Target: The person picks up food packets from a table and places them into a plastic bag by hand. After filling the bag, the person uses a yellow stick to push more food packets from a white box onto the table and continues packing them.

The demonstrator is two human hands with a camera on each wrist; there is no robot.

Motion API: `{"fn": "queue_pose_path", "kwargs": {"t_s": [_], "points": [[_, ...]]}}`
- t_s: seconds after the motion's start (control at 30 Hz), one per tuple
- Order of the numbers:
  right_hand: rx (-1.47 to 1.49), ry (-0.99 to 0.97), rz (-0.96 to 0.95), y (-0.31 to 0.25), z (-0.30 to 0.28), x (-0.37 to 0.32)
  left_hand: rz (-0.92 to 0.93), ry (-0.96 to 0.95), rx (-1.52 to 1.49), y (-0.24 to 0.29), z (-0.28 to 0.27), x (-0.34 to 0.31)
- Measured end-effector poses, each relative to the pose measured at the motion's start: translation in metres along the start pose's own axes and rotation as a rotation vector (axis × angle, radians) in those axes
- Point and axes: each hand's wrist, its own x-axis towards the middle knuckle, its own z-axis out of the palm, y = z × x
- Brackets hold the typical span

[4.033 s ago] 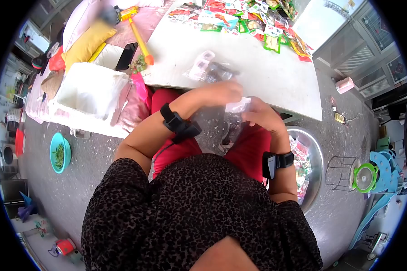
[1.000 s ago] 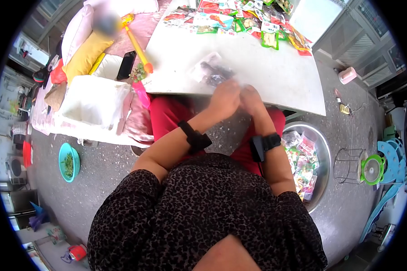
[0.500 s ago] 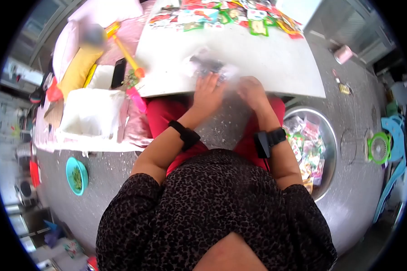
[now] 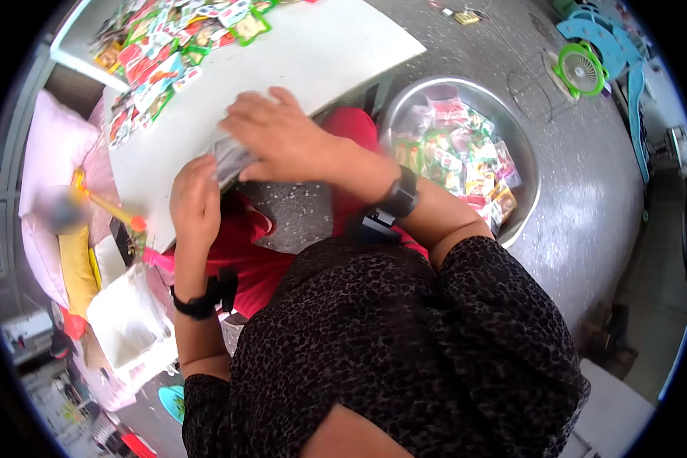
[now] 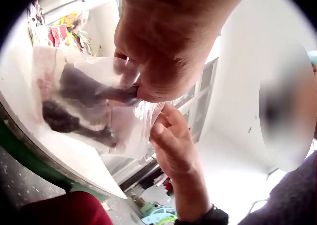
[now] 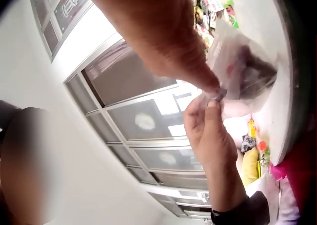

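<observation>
In the left wrist view a clear plastic bag (image 5: 81, 98) hangs over the table edge, holding dark drumstick-shaped pieces (image 5: 74, 121). My left hand (image 5: 166, 41) holds its open-looking end from above. On the same end, the thumb and fingers of my right hand (image 5: 173, 140) pinch the plastic. The right wrist view has the left hand (image 6: 213, 136) gripping the bag's gathered edge, right beside the right index fingertip. Seen from the head, the right hand (image 4: 282, 137) lies over the bag (image 4: 233, 159) with fingers extended, while the left hand (image 4: 196, 200) is at its near side.
Colourful food packets (image 4: 160, 61) lie heaped across the far side of the white table (image 4: 298, 57). A large metal basin (image 4: 530, 168) of packets stands on the floor to the right. To the left are a white-lined box (image 4: 122, 320) and a yellow pillow (image 4: 76, 259).
The head view has swung to the right. The bag lay on the table under the left hand half a second ago; now both hands have it at the table edge.
</observation>
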Motion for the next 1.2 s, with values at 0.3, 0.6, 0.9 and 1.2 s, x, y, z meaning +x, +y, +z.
{"fn": "queue_pose_path", "kwargs": {"t_s": [0.3,0.6,0.9,1.2], "points": [[0.264,-0.674,0.268,-0.005,-0.023,-0.02,-0.162,-0.133,-0.219,0.047,0.011,0.011],[0.433,0.003,0.985,0.093,-0.098,-0.129,-0.333,-0.061,-0.372,0.014,0.04,-0.001],[0.188,0.559,1.457,0.168,-0.206,-0.398,-0.716,-0.628,-0.328,-0.072,0.112,-0.147],[-0.421,-0.91,1.629,0.117,-0.189,-0.546,-0.795,-0.747,-0.278,-0.086,0.124,-0.178]]}}
